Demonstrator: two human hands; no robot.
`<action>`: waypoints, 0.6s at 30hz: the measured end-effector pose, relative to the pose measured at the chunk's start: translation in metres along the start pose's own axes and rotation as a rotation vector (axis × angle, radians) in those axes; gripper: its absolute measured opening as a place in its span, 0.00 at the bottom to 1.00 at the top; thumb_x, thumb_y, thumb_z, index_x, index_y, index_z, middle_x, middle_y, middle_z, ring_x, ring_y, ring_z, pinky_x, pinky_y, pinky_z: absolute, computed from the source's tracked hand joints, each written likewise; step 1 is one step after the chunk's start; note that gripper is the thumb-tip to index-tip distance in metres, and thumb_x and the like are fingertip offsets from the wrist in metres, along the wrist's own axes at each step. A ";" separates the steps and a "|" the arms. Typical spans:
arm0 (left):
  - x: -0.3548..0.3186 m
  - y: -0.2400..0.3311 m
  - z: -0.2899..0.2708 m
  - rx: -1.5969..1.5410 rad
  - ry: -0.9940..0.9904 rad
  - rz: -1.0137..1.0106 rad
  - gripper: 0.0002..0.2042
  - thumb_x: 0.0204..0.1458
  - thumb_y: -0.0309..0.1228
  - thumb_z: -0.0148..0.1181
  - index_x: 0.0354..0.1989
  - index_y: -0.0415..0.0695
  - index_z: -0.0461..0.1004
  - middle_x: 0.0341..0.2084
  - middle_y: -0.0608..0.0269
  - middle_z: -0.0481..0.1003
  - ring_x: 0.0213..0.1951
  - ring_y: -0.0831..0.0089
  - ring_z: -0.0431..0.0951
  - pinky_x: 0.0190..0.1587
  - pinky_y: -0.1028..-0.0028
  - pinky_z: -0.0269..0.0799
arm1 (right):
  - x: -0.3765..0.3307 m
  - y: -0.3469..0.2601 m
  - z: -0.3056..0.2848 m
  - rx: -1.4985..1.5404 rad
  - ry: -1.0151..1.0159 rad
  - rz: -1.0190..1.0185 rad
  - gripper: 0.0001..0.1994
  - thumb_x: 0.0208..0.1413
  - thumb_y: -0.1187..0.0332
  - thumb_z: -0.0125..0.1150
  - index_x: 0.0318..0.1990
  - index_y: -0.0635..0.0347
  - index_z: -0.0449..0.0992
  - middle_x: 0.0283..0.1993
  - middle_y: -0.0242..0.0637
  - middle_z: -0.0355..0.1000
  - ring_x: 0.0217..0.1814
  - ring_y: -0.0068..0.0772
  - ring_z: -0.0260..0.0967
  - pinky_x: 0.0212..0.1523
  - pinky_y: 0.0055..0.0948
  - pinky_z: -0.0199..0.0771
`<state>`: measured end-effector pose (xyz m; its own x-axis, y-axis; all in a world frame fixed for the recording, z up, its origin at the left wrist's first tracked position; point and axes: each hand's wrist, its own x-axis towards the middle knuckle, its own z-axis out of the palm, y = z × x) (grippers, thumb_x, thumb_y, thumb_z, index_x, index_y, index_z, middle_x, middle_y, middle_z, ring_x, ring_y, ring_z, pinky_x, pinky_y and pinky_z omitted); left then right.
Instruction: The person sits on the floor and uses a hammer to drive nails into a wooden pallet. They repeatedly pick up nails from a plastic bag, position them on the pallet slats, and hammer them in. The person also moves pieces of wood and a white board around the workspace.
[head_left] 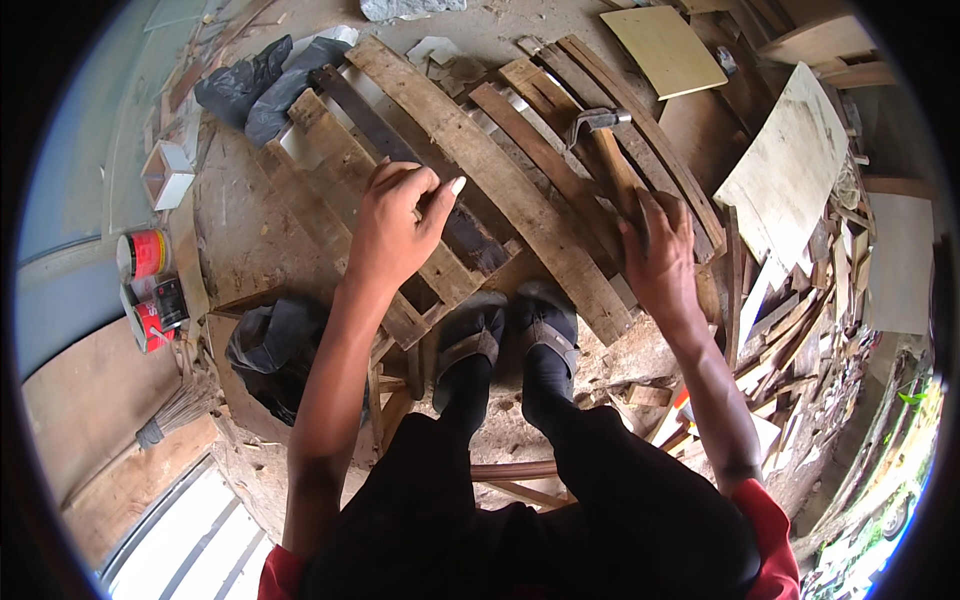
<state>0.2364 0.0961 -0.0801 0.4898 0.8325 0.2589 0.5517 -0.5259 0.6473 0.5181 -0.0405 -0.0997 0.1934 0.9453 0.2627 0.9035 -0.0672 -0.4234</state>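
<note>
My right hand (662, 245) is wrapped round the wooden handle of a claw hammer (618, 155). The hammer's metal head points away from me, over the boards of a wooden pallet (500, 165). Above the pallet's left part is my left hand (398, 215), fingers curled in and thumb sticking out. Whatever that hand may hold is hidden. The pallet's rough brown boards run slantwise, with gaps between several of them. My feet stand close to its near edge.
Black plastic bags (262, 85) lie at the far left. Red-labelled cans (150, 255) and a small white box (167, 175) stand at the left. A yellowish panel (665, 52), a pale sheet (785, 150) and piled wood scraps (800, 330) are at the right.
</note>
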 end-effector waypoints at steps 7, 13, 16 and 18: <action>-0.033 -0.005 -0.001 0.194 -0.168 0.015 0.22 0.59 0.39 0.60 0.59 0.43 0.68 0.58 0.51 0.68 0.62 0.50 0.65 0.65 0.52 0.57 | -0.027 -0.050 0.030 0.273 -0.191 -0.113 0.26 0.54 0.70 0.66 0.60 0.61 0.66 0.59 0.50 0.63 0.60 0.53 0.63 0.58 0.47 0.66; -0.066 -0.020 0.028 0.461 -0.238 -0.082 0.35 0.63 0.47 0.48 0.73 0.41 0.46 0.74 0.48 0.43 0.73 0.42 0.44 0.72 0.41 0.34 | -0.031 -0.052 0.046 0.068 -0.179 -0.118 0.31 0.54 0.62 0.66 0.63 0.61 0.63 0.59 0.49 0.62 0.59 0.54 0.63 0.58 0.49 0.61; -0.065 -0.018 0.029 0.479 -0.249 -0.087 0.36 0.64 0.49 0.46 0.74 0.42 0.44 0.74 0.49 0.43 0.74 0.43 0.42 0.72 0.42 0.33 | -0.029 -0.044 0.050 0.065 -0.184 -0.150 0.31 0.54 0.62 0.67 0.63 0.61 0.63 0.60 0.49 0.62 0.58 0.53 0.63 0.58 0.48 0.60; -0.067 -0.016 0.029 0.482 -0.253 -0.089 0.36 0.64 0.49 0.46 0.74 0.42 0.44 0.75 0.50 0.43 0.74 0.45 0.42 0.72 0.43 0.32 | -0.032 -0.043 0.051 0.068 -0.211 -0.155 0.30 0.53 0.63 0.68 0.62 0.61 0.63 0.60 0.49 0.62 0.59 0.53 0.62 0.57 0.48 0.60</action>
<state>0.2143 0.0439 -0.1291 0.5415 0.8407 -0.0011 0.8159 -0.5253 0.2415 0.4538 -0.0516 -0.1338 -0.0358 0.9888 0.1451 0.8869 0.0983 -0.4513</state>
